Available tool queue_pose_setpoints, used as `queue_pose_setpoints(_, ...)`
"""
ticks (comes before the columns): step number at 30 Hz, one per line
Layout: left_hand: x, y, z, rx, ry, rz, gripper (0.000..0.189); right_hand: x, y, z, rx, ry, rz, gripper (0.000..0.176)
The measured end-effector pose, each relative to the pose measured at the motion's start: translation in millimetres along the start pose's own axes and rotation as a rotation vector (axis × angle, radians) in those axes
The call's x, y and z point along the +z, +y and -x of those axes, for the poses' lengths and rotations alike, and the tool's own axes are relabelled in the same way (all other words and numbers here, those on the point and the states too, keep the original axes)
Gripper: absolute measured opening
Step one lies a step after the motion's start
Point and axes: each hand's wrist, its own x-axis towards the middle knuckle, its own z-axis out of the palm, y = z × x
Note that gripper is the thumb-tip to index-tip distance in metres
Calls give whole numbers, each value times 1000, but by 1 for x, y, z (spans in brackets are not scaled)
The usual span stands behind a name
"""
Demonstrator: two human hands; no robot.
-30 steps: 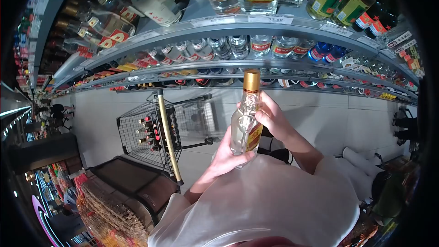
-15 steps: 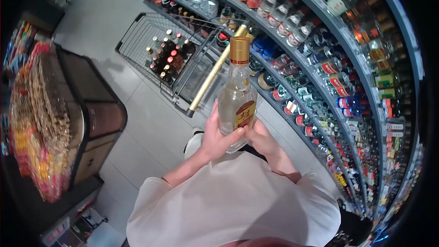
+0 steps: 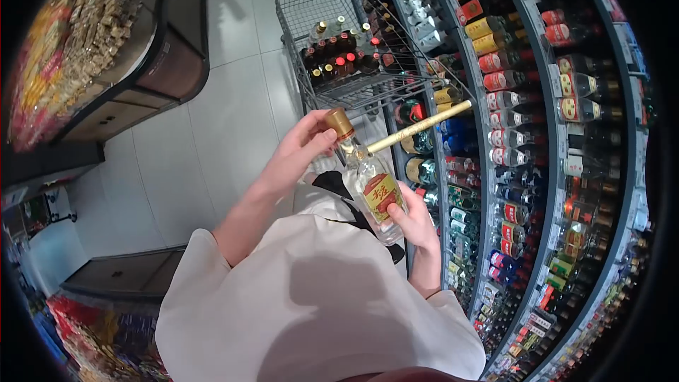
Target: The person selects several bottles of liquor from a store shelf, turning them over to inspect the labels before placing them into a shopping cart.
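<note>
Left hand (image 3: 297, 152), having shifted up from the base, is pinching the gold cap (image 3: 339, 124) of the clear bottle (image 3: 375, 191), now tilting just left of the shelves (image 3: 523, 134), while right hand (image 3: 416, 225) is cupping its bottom.

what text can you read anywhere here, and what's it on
Clear liquor bottle, red-and-gold label: one large red character, too blurred to quote.
Shelf-edge tags: too small to read.
Shelved bottles, labels: too small to read.
Bottles in the cart: nothing legible.

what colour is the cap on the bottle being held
Gold. The cap tops the clear bottle, and it shows best in the head view.
</note>
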Motion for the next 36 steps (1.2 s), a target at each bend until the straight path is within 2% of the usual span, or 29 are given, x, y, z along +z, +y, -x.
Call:
queue_pose_setpoints(2,-16,15,-9,-160,-154,-180,38,-16,-1,-8,85,-120,-17,52)
queue_pose_setpoints(3,-22,18,-12,-180,-189,-213,29,-25,-5,-13,118,-170,-6,50)
queue_pose_setpoints(4,-27,28,-16,-180,-180,-231,29,-36,-4,-19,105,-178,-20,50)
queue_pose_setpoints(6,-33,50,-27,-270,-448,-435,27,-54,-4,-27,141,-324,48,50)
queue_pose_setpoints(8,-26,70,-40,-305,-503,-584,31,-64,-12,-37,140,-341,40,51)
queue_pose_setpoints(10,-10,79,-62,-343,-788,-1028,35,-75,-24,-49,300,-450,243,51)
queue_pose_setpoints(11,-2,70,-71,-340,-848,-1057,37,-77,-14,-49,185,-411,269,50)
queue_pose_setpoints(12,3,61,-81,-356,-864,-1073,37,-79,-14,-48,180,-398,245,50)
queue_pose_setpoints(14,13,43,-105,-441,-1095,-1064,46,-83,-20,-45,182,-332,232,50)
queue_pose_setpoints(15,21,35,-115,-446,-1113,-1072,46,-87,-19,-41,237,-320,302,50)
queue_pose_setpoints(17,34,20,-136,-539,-1328,-1032,41,-92,-17,-35,257,-267,281,50)
queue_pose_setpoints(19,34,6,-157,-549,-1395,-972,42,-92,-13,-29,288,-205,252,50)
queue_pose_setpoints(20,36,7,-167,-558,-1431,-904,44,-90,-10,-29,266,-136,223,50)
queue_pose_setpoints(23,33,21,-197,-525,-1472,-953,45,-83,-5,-42,175,31,185,52)
queue_pose_setpoints(26,10,25,-239,-492,-1548,-955,46,-75,-19,-73,277,91,157,56)
queue_pose_setpoints(27,1,29,-257,-503,-1565,-927,46,-76,-15,-81,277,105,30,60)
queue_pose_setpoints(28,-10,34,-272,-521,-1578,-893,45,-70,-5,-83,276,209,-191,59)
queue_pose_setpoints(29,-21,42,-290,-537,-1615,-875,45,-57,0,-86,256,439,-370,58)
queue_pose_setpoints(30,-31,54,-314,-539,-1573,-853,44,-47,6,-97,217,670,-532,57)
queue_pose_setpoints(31,-44,64,-331,-552,-1525,-818,43,-37,20,-111,242,695,-533,57)
queue_pose_setpoints(33,-69,85,-371,-568,-1426,-823,42,-5,60,-130,546,1304,429,59)
queue_pose_setpoints(34,-85,89,-391,-480,-1383,-844,44,16,82,-131,583,1317,436,59)
queue_pose_setpoints(35,-105,105,-429,-523,-1213,-831,49,39,98,-135,694,1309,618,61)
queue_pose_setpoints(36,-114,117,-457,-513,-1188,-1061,53,47,111,-140,769,1283,794,63)
